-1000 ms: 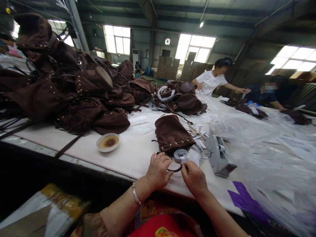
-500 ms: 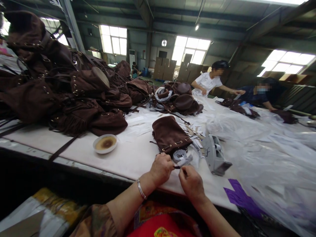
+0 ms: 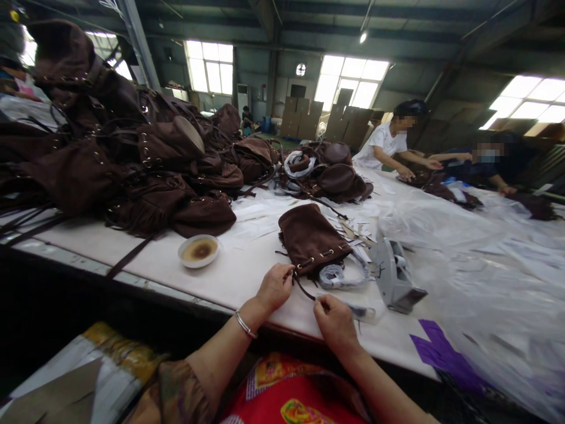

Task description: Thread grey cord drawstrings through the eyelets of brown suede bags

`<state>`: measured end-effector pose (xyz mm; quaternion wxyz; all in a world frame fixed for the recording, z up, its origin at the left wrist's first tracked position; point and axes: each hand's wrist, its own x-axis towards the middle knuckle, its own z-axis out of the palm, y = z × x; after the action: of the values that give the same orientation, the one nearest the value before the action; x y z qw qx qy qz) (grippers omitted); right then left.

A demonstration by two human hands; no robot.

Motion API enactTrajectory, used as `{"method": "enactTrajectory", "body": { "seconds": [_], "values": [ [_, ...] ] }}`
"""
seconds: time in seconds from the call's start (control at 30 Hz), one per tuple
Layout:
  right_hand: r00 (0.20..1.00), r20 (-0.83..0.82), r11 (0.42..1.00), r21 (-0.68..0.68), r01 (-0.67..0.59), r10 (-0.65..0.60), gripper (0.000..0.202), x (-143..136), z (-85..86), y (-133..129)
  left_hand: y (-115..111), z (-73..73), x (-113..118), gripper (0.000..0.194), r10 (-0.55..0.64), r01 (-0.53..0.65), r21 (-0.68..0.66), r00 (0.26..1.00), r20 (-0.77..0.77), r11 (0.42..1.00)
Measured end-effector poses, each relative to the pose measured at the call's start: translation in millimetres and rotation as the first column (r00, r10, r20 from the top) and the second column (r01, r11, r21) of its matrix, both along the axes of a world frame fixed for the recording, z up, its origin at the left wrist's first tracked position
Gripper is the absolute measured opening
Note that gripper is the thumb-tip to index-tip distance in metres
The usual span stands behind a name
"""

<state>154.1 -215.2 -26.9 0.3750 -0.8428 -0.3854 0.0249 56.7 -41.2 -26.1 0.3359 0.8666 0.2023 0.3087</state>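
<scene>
A dark brown drawstring bag (image 3: 311,235) lies on the white table in front of me, with brass eyelets along its near edge. My left hand (image 3: 276,287) pinches a thin dark strap (image 3: 304,288) close to the bag's near corner. The strap curves over to my right hand (image 3: 334,318), whose fingers are closed on its other end. Beside the bag's near edge is a coil wrapped in clear plastic (image 3: 332,275). A small clear packet (image 3: 364,312) lies just right of my right hand.
A large pile of brown bags (image 3: 145,165) fills the left and back. A shallow dish (image 3: 198,251) sits left of my hands, a grey tape dispenser (image 3: 397,277) to the right. Plastic sheets (image 3: 494,282) cover the right side. Two people work at the far right.
My hands have moved apart, and a longer stretch of strap shows between them. The small clear packet now shows beside my right hand. A person in white has lowered an arm to the table.
</scene>
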Motion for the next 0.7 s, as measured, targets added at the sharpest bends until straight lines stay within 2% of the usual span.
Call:
{"method": "enactTrajectory", "body": {
  "seconds": [0.2, 0.27, 0.4, 0.53, 0.6, 0.63, 0.7],
  "values": [
    [0.999, -0.048, 1.0, 0.024, 0.007, -0.006, 0.023, -9, 4.4, 23, 4, -3.3, 14, 0.029, -0.034, 0.033, -0.055, 0.999, -0.019, 0.998],
    [0.987, -0.161, 0.997, 0.068, 0.024, -0.012, 0.022, -10, 2.9, 32, 3, -3.1, 15, 0.028, -0.06, 0.058, -0.071, 0.998, -0.023, 0.996],
    [0.899, -0.437, 0.985, 0.145, 0.094, -0.021, 0.022, -11, -0.2, 53, 1, -3.6, 15, 0.028, -0.104, 0.102, -0.089, 0.994, -0.026, 0.991],
    [0.871, -0.489, 0.988, 0.153, 0.036, 0.044, 0.029, -14, 2.4, 61, 3, -4.6, 12, 0.027, -0.119, 0.116, -0.093, 0.993, -0.027, 0.989],
    [0.896, -0.421, 0.985, 0.149, -0.084, 0.14, 0.032, -13, 6.5, 51, 6, -5.4, 9, 0.025, -0.113, 0.11, -0.087, 0.993, -0.027, 0.99],
    [0.926, -0.327, 0.978, 0.143, -0.151, 0.191, 0.032, -10, 8.9, 42, 8, -5.8, 7, 0.025, -0.103, 0.101, -0.084, 0.994, -0.026, 0.991],
    [0.968, -0.037, 0.964, 0.113, -0.241, 0.247, 0.028, 1, 13.4, 17, 11, -6.3, 1, 0.024, -0.069, 0.067, -0.074, 0.997, -0.024, 0.995]
  ]
}}
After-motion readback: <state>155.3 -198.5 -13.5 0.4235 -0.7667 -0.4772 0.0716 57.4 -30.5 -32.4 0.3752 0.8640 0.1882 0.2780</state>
